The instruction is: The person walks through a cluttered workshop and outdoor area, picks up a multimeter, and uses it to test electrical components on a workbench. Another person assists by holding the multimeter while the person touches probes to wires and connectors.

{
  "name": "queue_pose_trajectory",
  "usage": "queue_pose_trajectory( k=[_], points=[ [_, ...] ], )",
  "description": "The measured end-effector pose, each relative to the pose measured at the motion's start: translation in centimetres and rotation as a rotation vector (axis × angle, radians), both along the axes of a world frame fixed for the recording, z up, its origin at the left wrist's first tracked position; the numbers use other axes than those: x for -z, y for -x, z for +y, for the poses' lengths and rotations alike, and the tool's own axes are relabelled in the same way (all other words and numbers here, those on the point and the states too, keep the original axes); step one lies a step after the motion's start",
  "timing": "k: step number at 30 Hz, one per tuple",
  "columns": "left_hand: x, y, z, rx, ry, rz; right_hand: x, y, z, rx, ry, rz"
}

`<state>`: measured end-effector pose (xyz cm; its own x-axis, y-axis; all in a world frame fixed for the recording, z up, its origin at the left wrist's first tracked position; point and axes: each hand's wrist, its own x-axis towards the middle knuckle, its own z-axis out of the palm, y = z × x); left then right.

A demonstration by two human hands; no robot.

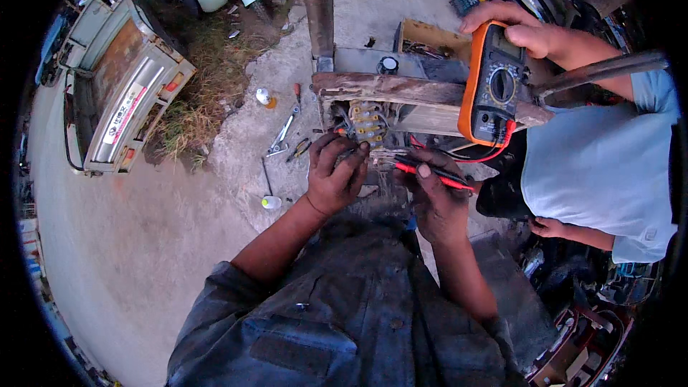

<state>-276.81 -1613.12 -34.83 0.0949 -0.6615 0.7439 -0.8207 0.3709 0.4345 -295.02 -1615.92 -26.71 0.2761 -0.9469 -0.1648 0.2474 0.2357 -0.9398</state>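
My left hand [334, 174] is closed, fingers curled at the near left edge of an open compartment. Whatever it pinches, if anything, is hidden. Inside that compartment several yellowish terminal blocks [368, 123] with wires sit in a row. In my right hand [442, 204] is a red test probe [446, 178], its tip end pointing left toward the wiring just below the blocks. I cannot tell whether it touches. Red and black leads [494, 149] run to an orange-edged multimeter [493, 89], which a co-worker's hand [527, 27] holds up at the right.
A metal frame bar [401, 88] crosses beyond the compartment, with an upright post [317, 7] behind it. Wrenches [284, 129], pliers [299, 149] and small bottles [271, 202] lie on the concrete at left. A wooden box [416, 32] stands beyond; a co-worker [598, 172] stands close on the right.
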Motion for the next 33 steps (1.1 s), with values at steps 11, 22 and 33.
queue_pose_trajectory(
  k=[11,22,33],
  points=[
    [-2.9,0.8,-1.0,-0.024,-0.066,0.285,1.7,-2.0,-2.0,0.075,0.088,0.058],
    [-3.0,3.1,-0.7,-0.113,-0.26,1.026,3.7,-1.3,-1.4,0.192,0.211,0.286],
    [-1.7,2.4,-0.7,-0.07,-0.292,0.92,3.9,-1.4,-1.7,0.344,0.06,0.055]
  ],
)
